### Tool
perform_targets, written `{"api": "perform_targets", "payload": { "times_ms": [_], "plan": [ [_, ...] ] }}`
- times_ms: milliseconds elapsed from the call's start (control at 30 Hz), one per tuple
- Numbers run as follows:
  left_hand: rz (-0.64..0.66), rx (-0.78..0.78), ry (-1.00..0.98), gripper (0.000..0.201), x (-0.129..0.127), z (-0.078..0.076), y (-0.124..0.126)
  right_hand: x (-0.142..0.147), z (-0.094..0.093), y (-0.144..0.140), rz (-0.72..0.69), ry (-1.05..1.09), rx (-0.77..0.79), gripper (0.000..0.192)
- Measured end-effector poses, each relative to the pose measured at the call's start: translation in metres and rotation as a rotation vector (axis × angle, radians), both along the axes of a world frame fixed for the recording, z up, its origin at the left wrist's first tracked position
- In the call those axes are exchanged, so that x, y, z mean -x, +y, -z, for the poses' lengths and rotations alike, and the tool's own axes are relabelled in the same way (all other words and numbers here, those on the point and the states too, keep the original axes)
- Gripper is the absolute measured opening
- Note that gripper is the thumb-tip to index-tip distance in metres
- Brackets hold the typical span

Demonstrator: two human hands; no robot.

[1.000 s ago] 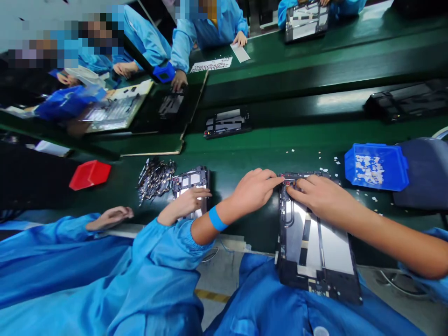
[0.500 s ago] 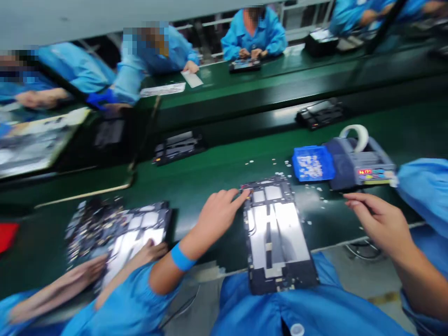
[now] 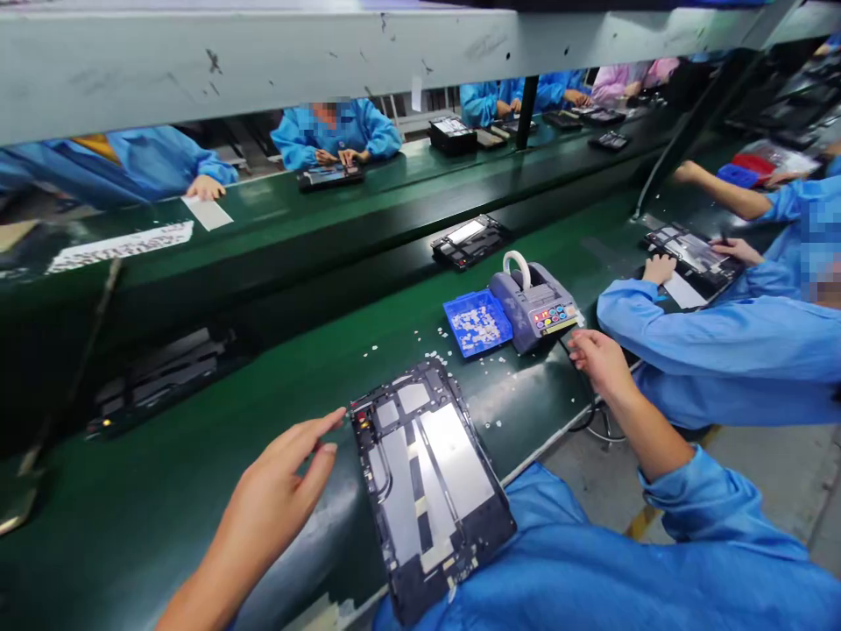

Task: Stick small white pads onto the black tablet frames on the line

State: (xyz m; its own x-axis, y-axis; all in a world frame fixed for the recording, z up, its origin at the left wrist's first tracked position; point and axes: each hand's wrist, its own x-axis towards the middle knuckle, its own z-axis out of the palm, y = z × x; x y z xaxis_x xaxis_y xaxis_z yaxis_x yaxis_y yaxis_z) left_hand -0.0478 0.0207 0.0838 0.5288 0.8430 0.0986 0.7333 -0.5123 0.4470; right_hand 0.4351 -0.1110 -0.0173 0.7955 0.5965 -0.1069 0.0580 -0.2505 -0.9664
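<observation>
Green-matted counter (image 3: 197,473), long assembly line, rows of blue-smocked people on the far side and to the right.

Tablet back frame (image 3: 430,482) lying flat, open face up, near end hanging past the counter edge onto the blue smock at the lap. Risk noted: overhang plus no grip, so a knee shift or a nudge could tip or slide it off.

Left hand (image 3: 276,482) just beside the frame's upper-left corner, fingers (image 3: 321,422) spread and extended, tips at or barely short of the edge; contact not clear. Holding nothing. Light one-sided push likely to rotate the frame rather than steady it.

Right hand (image 3: 595,359) well apart from the frame, near the grey tape dispenser (image 3: 532,298), fingers loosely curled, nothing visibly held. Cable below the hand at the counter edge; possible snag.

Blue parts tray (image 3: 477,322) touching the dispenser. Small white bits (image 3: 420,337) scattered on the mat around the frame's top; could get trapped under the frame or stick to exposed parts.

Co-worker's sleeve (image 3: 689,337) close on the right; elbow bump possible.
</observation>
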Motion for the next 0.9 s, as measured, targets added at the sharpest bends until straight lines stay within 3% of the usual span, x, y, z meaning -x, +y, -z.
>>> {"api": "perform_targets", "payload": {
  "times_ms": [100,233,333,433,533,600,733,900],
  "plan": [
    [-0.033,0.017,-0.017,0.044,0.003,-0.001,-0.004,0.001,-0.009,-0.008,-0.026,-0.333,0.028,0.038],
    [-0.059,0.024,-0.033,0.043,0.004,-0.002,-0.003,-0.009,-0.027,-0.005,-0.194,-1.05,0.311,0.059],
    [-0.049,0.009,-0.043,0.043,0.001,-0.002,-0.001,-0.018,-0.036,0.0,-0.283,-1.168,0.444,0.065],
    [-0.044,0.011,-0.04,0.043,0.0,-0.001,-0.001,-0.02,-0.038,-0.004,-0.3,-0.948,0.326,0.061],
    [-0.066,0.02,-0.032,0.044,0.002,-0.001,-0.001,-0.011,-0.028,-0.009,-0.172,-0.414,0.115,0.048],
    [-0.074,0.023,-0.036,0.045,0.004,0.0,-0.001,0.0,-0.015,-0.007,-0.128,-0.14,0.074,0.041],
    [-0.059,0.037,-0.047,0.043,0.005,-0.001,-0.002,0.019,0.007,0.008,-0.119,0.154,0.038,0.041],
    [-0.043,0.041,-0.062,0.042,0.004,-0.002,-0.005,0.024,0.009,0.025,-0.038,0.398,-0.069,0.036]
  ]
}}
